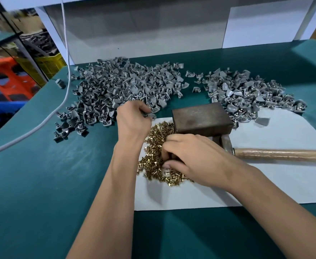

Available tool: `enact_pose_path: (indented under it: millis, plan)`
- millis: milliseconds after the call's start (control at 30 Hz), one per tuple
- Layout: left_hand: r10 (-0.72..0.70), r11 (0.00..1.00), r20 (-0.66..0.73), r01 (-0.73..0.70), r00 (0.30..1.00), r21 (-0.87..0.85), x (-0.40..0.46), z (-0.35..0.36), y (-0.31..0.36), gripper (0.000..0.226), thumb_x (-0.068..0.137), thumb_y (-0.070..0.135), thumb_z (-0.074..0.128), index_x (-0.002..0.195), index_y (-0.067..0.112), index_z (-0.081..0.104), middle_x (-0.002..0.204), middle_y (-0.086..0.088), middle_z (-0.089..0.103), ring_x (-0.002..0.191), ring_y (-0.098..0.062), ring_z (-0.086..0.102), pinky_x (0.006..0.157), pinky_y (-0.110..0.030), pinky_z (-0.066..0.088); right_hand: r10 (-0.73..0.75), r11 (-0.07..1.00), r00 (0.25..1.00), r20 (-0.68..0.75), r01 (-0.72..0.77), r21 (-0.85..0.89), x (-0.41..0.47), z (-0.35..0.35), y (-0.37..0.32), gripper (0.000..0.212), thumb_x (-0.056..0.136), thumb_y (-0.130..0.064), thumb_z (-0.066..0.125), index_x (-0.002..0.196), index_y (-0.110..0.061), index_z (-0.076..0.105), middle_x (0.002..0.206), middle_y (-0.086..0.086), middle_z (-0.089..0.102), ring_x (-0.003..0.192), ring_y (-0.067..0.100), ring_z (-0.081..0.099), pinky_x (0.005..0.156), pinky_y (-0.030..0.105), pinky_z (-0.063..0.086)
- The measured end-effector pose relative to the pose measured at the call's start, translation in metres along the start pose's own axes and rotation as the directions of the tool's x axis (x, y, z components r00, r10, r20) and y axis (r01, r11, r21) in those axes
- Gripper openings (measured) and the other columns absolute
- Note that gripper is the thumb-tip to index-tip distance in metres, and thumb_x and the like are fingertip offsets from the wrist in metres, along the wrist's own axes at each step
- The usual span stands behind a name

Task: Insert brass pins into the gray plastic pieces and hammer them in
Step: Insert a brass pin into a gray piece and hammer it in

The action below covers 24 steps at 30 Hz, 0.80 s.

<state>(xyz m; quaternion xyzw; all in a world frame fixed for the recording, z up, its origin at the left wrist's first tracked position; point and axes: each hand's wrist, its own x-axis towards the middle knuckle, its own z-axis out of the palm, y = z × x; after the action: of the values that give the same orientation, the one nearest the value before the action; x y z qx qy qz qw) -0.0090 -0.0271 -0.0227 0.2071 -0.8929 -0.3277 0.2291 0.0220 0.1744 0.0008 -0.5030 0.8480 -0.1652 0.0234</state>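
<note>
A big heap of gray plastic pieces (119, 86) covers the green table at the back left. A second heap (246, 94), some pieces showing brass pins, lies at the back right. My left hand (132, 120) grips a gray piece (150, 115) at the near edge of the left heap. Loose brass pins (153, 146) lie piled on a white sheet (265, 184). My right hand (192, 159) rests in the pin pile with curled fingers pinching among the pins. A dark metal block (202, 116) stands behind the pins. A hammer (276, 153) lies to the right.
A white cable (65, 53) hangs down and runs off to the left across the table (41, 184). A white partition (153, 27) closes the back. Yellow, orange and blue crates (9, 79) stand beyond the table's left edge.
</note>
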Motion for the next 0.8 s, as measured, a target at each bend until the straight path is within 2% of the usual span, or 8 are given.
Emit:
enact_pose_path:
  millis: [133, 233, 300, 367, 467, 533, 633, 800]
  plan:
    - [-0.024, 1.000, 0.029, 0.024, 0.999, 0.020, 0.001, -0.001, -0.001, 0.021, 0.078, 0.010, 0.083, 0.074, 0.026, 0.070, 0.070, 0.010, 0.065, 0.076, -0.020, 0.068, 0.073, -0.032, 0.057, 0.028, 0.999, 0.998, -0.062, -0.025, 0.044, 0.004, 0.002, 0.005, 0.010, 0.100, -0.040, 0.058, 0.095, -0.031, 0.058, 0.099, -0.015, 0.055, 0.089, 0.010, 0.057, 0.081, 0.037, 0.051]
    - [-0.040, 0.999, -0.004, 0.040, 0.999, 0.010, 0.000, 0.000, 0.000, 0.027, 0.076, 0.011, 0.082, 0.068, 0.030, 0.064, 0.067, 0.010, 0.064, 0.068, -0.015, 0.064, 0.064, -0.028, 0.054, 0.008, 0.994, 0.993, -0.114, 0.005, 0.110, 0.004, 0.003, 0.009, 0.011, 0.097, -0.039, 0.064, 0.093, -0.029, 0.063, 0.095, -0.014, 0.057, 0.086, 0.011, 0.057, 0.080, 0.039, 0.052]
    - [-0.040, 0.998, -0.040, 0.038, 0.998, -0.042, 0.000, -0.002, 0.002, 0.026, 0.076, 0.015, 0.083, 0.069, 0.030, 0.064, 0.071, 0.009, 0.068, 0.066, -0.010, 0.065, 0.058, -0.022, 0.051, -0.015, 0.991, 0.988, -0.155, 0.035, 0.126, 0.003, 0.004, 0.011, 0.012, 0.095, -0.038, 0.067, 0.094, -0.026, 0.067, 0.092, -0.012, 0.058, 0.084, 0.011, 0.057, 0.077, 0.040, 0.052]
    - [-0.062, 0.983, -0.047, 0.053, 0.997, -0.173, 0.001, -0.003, 0.006, 0.024, 0.077, 0.015, 0.085, 0.072, 0.026, 0.065, 0.073, 0.007, 0.071, 0.068, -0.008, 0.068, 0.059, -0.016, 0.052, -0.030, 0.985, 0.976, -0.215, 0.066, 0.160, 0.002, 0.003, 0.011, 0.012, 0.095, -0.034, 0.070, 0.093, -0.022, 0.071, 0.090, -0.011, 0.063, 0.082, 0.008, 0.059, 0.076, 0.037, 0.052]
    - [-0.136, 0.864, 0.040, 0.139, 0.990, -0.484, -0.002, -0.006, 0.013, 0.022, 0.076, -0.001, 0.083, 0.076, 0.011, 0.065, 0.085, 0.000, 0.077, 0.082, -0.013, 0.075, 0.073, -0.029, 0.062, -0.007, 0.976, 0.941, -0.338, 0.080, 0.205, 0.001, 0.002, 0.012, 0.006, 0.093, -0.024, 0.074, 0.094, -0.018, 0.076, 0.090, -0.009, 0.072, 0.084, 0.004, 0.064, 0.081, 0.030, 0.054]
    - [-0.137, 0.749, 0.128, 0.187, 0.982, -0.636, -0.006, -0.009, 0.018, 0.023, 0.075, -0.010, 0.079, 0.076, 0.006, 0.063, 0.083, -0.006, 0.077, 0.085, -0.017, 0.077, 0.073, -0.030, 0.061, 0.029, 0.971, 0.911, -0.411, 0.072, 0.229, -0.001, 0.000, 0.014, 0.008, 0.091, -0.018, 0.076, 0.099, -0.017, 0.078, 0.094, -0.009, 0.075, 0.087, 0.001, 0.066, 0.085, 0.022, 0.054]
    - [-0.076, 0.627, 0.238, 0.232, 0.968, -0.744, -0.013, -0.012, 0.029, 0.023, 0.077, -0.013, 0.077, 0.077, 0.005, 0.063, 0.082, -0.015, 0.074, 0.082, -0.028, 0.074, 0.075, -0.032, 0.060, 0.085, 0.964, 0.860, -0.503, 0.056, 0.260, -0.002, -0.002, 0.018, 0.016, 0.090, -0.011, 0.077, 0.105, -0.015, 0.079, 0.095, -0.009, 0.076, 0.081, -0.005, 0.066, 0.080, 0.014, 0.054]
    - [0.142, 0.550, 0.312, 0.187, 0.939, -0.814, -0.027, -0.006, 0.050, 0.018, 0.078, -0.011, 0.076, 0.083, -0.002, 0.061, 0.093, -0.019, 0.075, 0.089, -0.028, 0.074, 0.084, -0.042, 0.061, 0.279, 0.888, 0.696, -0.661, 0.074, 0.453, -0.004, -0.006, 0.025, 0.013, 0.090, -0.010, 0.077, 0.102, -0.009, 0.079, 0.080, -0.008, 0.074, 0.061, 0.005, 0.070, 0.056, 0.012, 0.052]
